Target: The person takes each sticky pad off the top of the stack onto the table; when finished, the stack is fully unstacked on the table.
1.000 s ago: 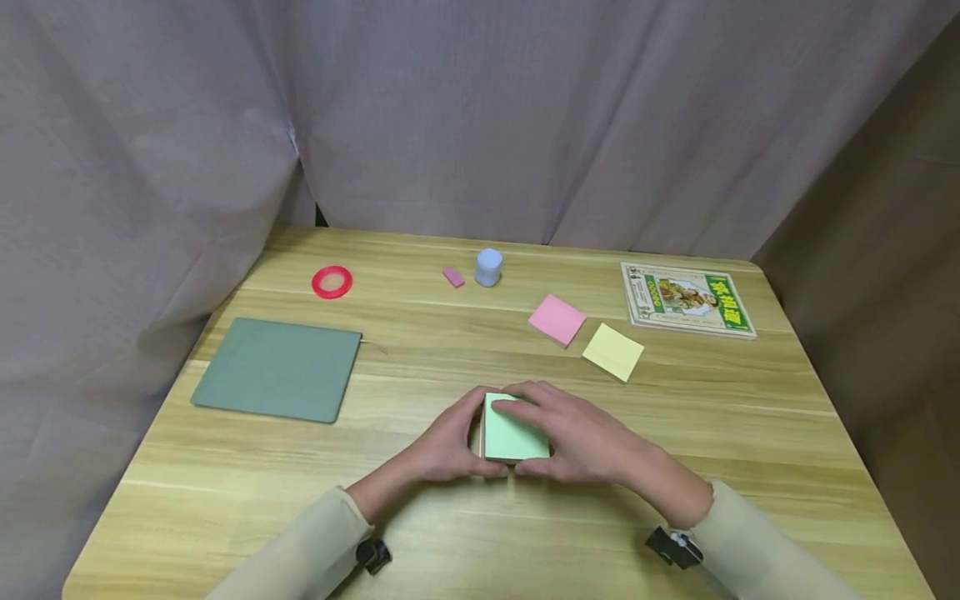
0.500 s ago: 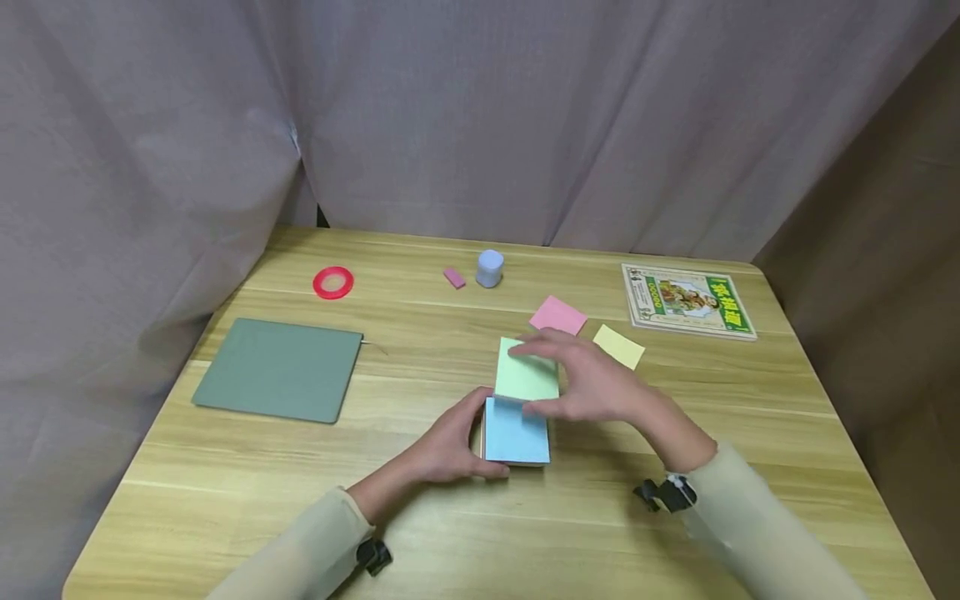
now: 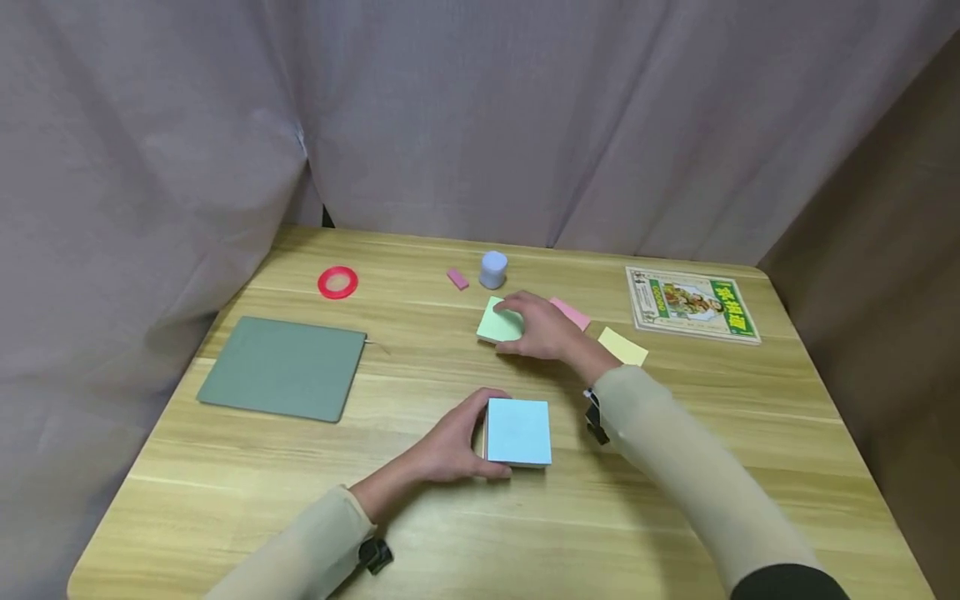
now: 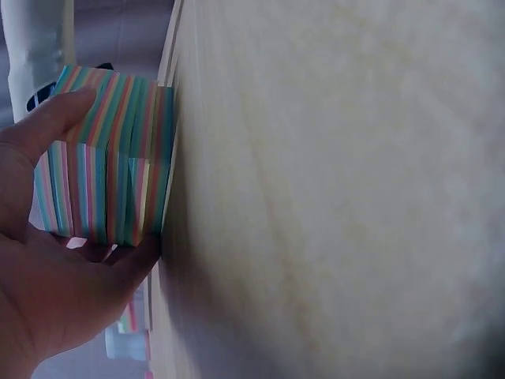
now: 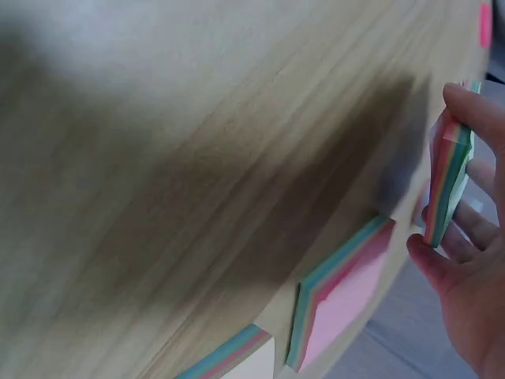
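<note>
Wooden table (image 3: 675, 433) before grey curtains (image 3: 480, 117), both hands on sticky notes.

Near the front edge, left hand (image 3: 450, 446) curled round the left side of the note block (image 3: 517, 431), blue sheet on top, striped edges in the left wrist view (image 4: 106, 162), thumb and fingers clamping it against the wood. Farther back, right hand (image 3: 543, 327) pinching a thin green pad (image 3: 498, 321), thumb and fingers closed on its edge (image 5: 450, 178). Just right of that hand, a pink pad (image 3: 572, 313) and then a yellow pad (image 3: 624, 346), both flat. Behind, a white cup (image 3: 492, 269) beside a pink eraser (image 3: 457, 278). At left, a red tape ring (image 3: 337, 282) and a green mat (image 3: 283, 367). At far right, a book (image 3: 692, 304).
</note>
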`<state>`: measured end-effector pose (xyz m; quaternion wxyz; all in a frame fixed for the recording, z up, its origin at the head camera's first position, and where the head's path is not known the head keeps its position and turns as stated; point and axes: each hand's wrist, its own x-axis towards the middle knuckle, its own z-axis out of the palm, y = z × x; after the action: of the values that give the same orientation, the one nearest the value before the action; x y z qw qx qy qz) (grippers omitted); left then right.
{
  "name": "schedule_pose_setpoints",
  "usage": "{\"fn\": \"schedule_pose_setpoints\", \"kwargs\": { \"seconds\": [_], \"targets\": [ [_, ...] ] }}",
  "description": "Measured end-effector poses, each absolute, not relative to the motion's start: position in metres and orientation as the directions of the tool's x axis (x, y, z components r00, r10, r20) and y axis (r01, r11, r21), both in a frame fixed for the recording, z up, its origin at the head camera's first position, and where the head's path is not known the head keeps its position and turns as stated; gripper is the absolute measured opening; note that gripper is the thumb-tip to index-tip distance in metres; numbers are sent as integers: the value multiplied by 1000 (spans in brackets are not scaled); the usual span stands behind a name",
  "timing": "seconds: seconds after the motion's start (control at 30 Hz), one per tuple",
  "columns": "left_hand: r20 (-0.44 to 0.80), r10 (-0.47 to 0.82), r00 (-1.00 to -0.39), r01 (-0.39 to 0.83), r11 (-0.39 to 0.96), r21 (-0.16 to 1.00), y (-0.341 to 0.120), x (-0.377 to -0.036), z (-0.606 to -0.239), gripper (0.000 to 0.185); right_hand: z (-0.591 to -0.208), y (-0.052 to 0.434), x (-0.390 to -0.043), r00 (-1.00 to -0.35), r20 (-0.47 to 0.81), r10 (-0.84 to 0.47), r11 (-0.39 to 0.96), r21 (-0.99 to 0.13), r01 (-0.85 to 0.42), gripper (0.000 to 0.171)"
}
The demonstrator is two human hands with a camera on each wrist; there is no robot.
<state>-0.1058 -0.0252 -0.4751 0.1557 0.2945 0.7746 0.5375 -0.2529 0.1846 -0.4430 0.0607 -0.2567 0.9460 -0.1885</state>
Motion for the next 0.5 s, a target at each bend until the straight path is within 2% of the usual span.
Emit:
{"fn": "schedule_pose_setpoints", "kwargs": {
  "seconds": [0.5],
  "targets": [
    [79,632,-771,299,250,921,-24,-106,-476,88,-454,169,-261,-847,-155,-509,827,-362,-431,65]
  ]
}}
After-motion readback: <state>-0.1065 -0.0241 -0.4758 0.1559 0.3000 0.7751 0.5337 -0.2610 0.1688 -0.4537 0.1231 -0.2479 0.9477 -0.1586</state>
